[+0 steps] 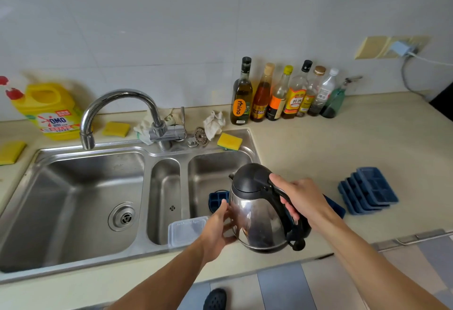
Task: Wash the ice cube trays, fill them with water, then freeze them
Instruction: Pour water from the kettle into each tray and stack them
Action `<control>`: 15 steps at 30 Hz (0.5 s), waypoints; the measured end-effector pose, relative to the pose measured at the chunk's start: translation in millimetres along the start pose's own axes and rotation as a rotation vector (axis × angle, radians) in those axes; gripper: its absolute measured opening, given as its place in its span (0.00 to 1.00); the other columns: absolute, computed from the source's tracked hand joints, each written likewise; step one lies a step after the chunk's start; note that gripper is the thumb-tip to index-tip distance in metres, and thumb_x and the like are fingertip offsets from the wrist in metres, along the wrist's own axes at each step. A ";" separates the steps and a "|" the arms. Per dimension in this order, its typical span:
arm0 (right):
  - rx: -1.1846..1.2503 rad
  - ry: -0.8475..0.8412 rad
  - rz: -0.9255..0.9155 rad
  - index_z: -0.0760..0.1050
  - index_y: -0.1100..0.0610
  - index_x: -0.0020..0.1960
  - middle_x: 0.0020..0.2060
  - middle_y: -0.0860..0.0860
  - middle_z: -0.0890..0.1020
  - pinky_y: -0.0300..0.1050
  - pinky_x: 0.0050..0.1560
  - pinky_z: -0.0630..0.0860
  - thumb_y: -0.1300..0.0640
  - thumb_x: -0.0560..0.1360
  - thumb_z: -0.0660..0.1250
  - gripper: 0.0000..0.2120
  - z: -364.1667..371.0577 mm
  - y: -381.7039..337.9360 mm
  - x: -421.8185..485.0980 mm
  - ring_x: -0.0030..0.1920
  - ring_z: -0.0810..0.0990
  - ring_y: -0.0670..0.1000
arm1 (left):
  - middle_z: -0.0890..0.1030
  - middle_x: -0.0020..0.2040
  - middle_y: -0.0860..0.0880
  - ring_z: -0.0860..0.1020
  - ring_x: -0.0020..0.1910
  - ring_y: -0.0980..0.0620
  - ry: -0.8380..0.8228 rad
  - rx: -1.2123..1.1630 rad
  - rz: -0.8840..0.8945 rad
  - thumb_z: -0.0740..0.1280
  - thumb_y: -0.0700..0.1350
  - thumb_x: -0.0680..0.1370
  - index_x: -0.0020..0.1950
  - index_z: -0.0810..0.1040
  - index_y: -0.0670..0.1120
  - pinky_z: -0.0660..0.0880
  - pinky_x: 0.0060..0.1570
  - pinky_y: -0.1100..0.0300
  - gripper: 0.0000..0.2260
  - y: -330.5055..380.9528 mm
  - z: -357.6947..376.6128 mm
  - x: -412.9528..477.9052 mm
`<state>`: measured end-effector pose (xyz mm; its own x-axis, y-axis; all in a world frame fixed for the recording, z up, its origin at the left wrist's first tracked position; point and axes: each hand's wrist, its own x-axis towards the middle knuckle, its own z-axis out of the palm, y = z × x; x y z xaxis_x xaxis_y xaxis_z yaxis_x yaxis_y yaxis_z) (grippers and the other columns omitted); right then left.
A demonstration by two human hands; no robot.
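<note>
Kettle (255, 214) aloft, we are gripping its handle in our right hand (304, 199), flat left hand (215, 231) pressing its side.

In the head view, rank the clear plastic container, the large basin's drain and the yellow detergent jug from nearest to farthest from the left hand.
From the left hand:
1. Clear plastic container, just to its left, at the sink's front rim.
2. Drain, in the large left basin.
3. Yellow detergent jug, far left, back by the wall.
</note>
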<state>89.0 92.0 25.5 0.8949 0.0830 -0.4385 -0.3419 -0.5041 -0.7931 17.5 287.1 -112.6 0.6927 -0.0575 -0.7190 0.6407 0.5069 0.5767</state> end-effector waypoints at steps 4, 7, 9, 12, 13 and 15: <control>-0.045 -0.017 0.018 0.74 0.57 0.28 0.22 0.54 0.74 0.40 0.23 0.68 0.35 0.73 0.69 0.28 8.1 -8.3 4.0 0.21 0.68 0.53 | 0.84 0.58 0.43 0.79 0.58 0.44 -0.012 0.001 -0.014 0.57 0.62 0.83 0.67 0.78 0.44 0.77 0.56 0.47 0.25 -1.3 -8.6 2.1; -0.056 -0.017 0.028 0.74 0.58 0.28 0.22 0.54 0.73 0.40 0.23 0.68 0.36 0.74 0.69 0.28 13.3 -13.6 7.5 0.20 0.68 0.52 | 0.84 0.58 0.42 0.79 0.59 0.43 -0.027 0.003 -0.024 0.57 0.61 0.83 0.65 0.79 0.44 0.77 0.59 0.46 0.25 -1.3 -12.4 3.6; -0.067 -0.019 0.036 0.75 0.58 0.29 0.22 0.54 0.73 0.39 0.23 0.67 0.36 0.74 0.69 0.28 16.4 -16.0 9.5 0.21 0.68 0.52 | 0.83 0.58 0.42 0.79 0.58 0.43 -0.032 0.006 -0.034 0.57 0.61 0.83 0.64 0.79 0.43 0.75 0.62 0.44 0.25 -1.4 -14.4 5.1; -0.077 -0.024 0.056 0.75 0.59 0.30 0.22 0.54 0.73 0.39 0.24 0.67 0.36 0.74 0.69 0.28 20.4 -18.4 11.8 0.20 0.68 0.52 | 0.83 0.54 0.42 0.79 0.56 0.43 -0.036 0.006 -0.047 0.57 0.62 0.83 0.61 0.80 0.42 0.74 0.64 0.43 0.25 -1.4 -17.1 7.4; -0.076 -0.028 0.062 0.75 0.59 0.30 0.22 0.54 0.73 0.39 0.24 0.67 0.36 0.74 0.69 0.28 21.4 -19.0 12.5 0.21 0.68 0.51 | 0.83 0.55 0.42 0.79 0.57 0.42 -0.033 0.004 -0.051 0.57 0.62 0.83 0.61 0.80 0.42 0.75 0.63 0.43 0.25 -1.8 -17.9 8.3; -0.074 -0.033 0.070 0.75 0.59 0.30 0.22 0.54 0.73 0.40 0.24 0.68 0.37 0.74 0.70 0.27 23.4 -20.3 14.0 0.21 0.68 0.51 | 0.83 0.57 0.41 0.80 0.58 0.42 -0.031 -0.001 -0.058 0.57 0.62 0.83 0.63 0.79 0.42 0.76 0.63 0.43 0.25 -2.7 -19.5 10.2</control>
<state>101.7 123.5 25.6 0.8592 0.0734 -0.5064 -0.3798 -0.5715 -0.7274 16.4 302.0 -129.0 0.6641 -0.1135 -0.7390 0.6799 0.5027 0.5339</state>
